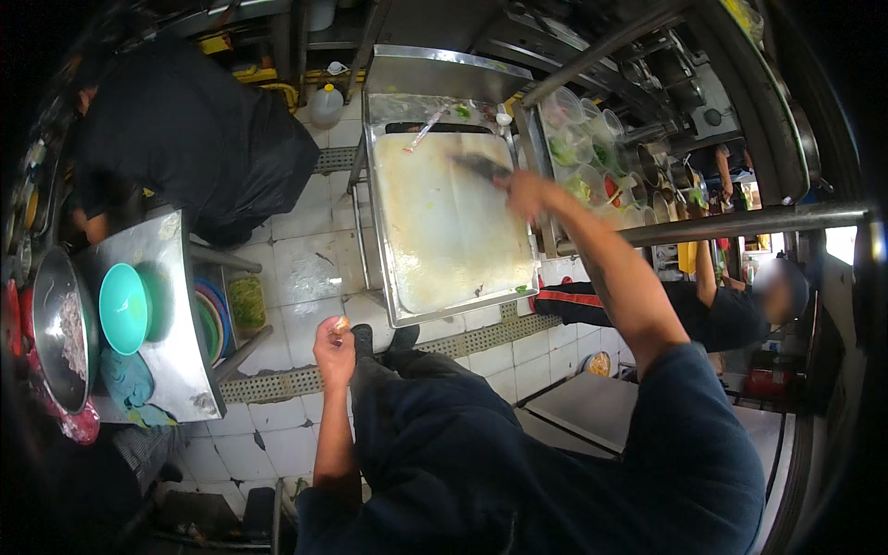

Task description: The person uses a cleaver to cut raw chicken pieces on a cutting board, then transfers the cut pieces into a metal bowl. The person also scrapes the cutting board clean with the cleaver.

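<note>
My right hand (pixel 529 196) is stretched out over the far right part of a large pale cutting board (pixel 435 250). It grips a knife (pixel 483 166), whose dark blade is smeared by motion and points left across the board. The board looks wet and stained, and it lies in a steel-edged worktop. Low beside my left thigh, off the board, my left hand (pixel 333 359) has its fingers closed around a small pale-orange piece (pixel 341 324); I cannot make out its kind. A thin reddish-white strip (pixel 425 128) lies along the board's far edge.
Clear tubs (pixel 578 153) with vegetables stand right of the board, behind a steel rail (pixel 721 227). At left, a steel table (pixel 185 370) holds a turquoise bowl (pixel 125 308) and a pan (pixel 79 370) with meat strips. Co-workers stand at left (pixel 185 139) and right (pixel 675 310).
</note>
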The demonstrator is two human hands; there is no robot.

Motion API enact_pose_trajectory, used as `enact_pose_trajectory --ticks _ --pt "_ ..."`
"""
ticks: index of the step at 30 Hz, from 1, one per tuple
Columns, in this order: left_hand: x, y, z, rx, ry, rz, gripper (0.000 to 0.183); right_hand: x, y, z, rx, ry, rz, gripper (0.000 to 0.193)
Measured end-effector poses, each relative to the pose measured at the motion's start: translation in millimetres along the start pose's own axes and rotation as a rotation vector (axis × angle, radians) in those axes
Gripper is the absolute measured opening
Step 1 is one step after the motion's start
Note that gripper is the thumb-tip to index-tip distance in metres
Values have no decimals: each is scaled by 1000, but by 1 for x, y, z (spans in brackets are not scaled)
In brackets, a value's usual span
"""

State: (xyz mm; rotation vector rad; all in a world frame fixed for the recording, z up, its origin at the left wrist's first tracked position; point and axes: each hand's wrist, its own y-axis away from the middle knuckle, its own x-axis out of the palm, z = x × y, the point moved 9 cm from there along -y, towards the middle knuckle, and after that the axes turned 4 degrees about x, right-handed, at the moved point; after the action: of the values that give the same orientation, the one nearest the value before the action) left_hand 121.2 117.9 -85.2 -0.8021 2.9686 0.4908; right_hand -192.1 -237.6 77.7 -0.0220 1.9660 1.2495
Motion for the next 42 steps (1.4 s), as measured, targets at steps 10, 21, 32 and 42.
enact_pose_trajectory --ticks 10,21,32,42 --pt "-35 20 0 53 -78 -38 26 27 79 21 328 -722 -579 76" --pt "-4 -12 -24 129 -186 120 28 187 286 190 562 -681 27 67" --pt "13 11 -23 148 -197 164 30 163 205 167 377 -728 -147 72" --pt "-15 21 -19 114 -120 37 29 81 210 137 499 -824 -435 66"
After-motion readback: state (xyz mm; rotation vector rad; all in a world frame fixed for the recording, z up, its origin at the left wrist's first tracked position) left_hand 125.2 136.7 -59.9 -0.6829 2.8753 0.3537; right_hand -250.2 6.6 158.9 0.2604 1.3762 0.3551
